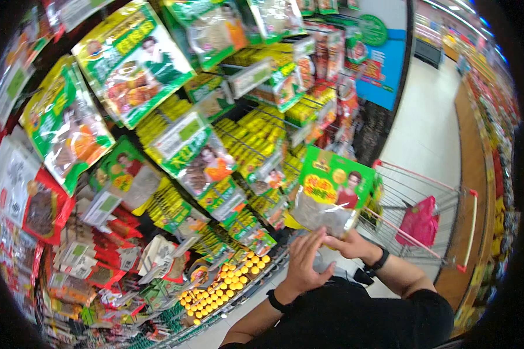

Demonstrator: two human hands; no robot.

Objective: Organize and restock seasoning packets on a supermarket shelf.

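A green plastic food packet (332,187) with a clear lower window and a printed person is held upright in front of me. My right hand (353,244) pinches its bottom edge, thumb towards me. My left hand (305,261) is beside it, palm turned partly up, fingers extended at the packet's lower edge; whether its fingertips touch the packet is unclear. Both wrists wear dark bands. A similar green packet (126,174) hangs on the rack at the left, behind a price tag.
Hooks of packaged foods (192,148) with price tags fill the rack at the left. Round yellow-capped containers (227,288) stand at its base. A wire shopping cart (419,187) holding a pink bag (419,221) is at the right, before a wooden-sided display (467,209).
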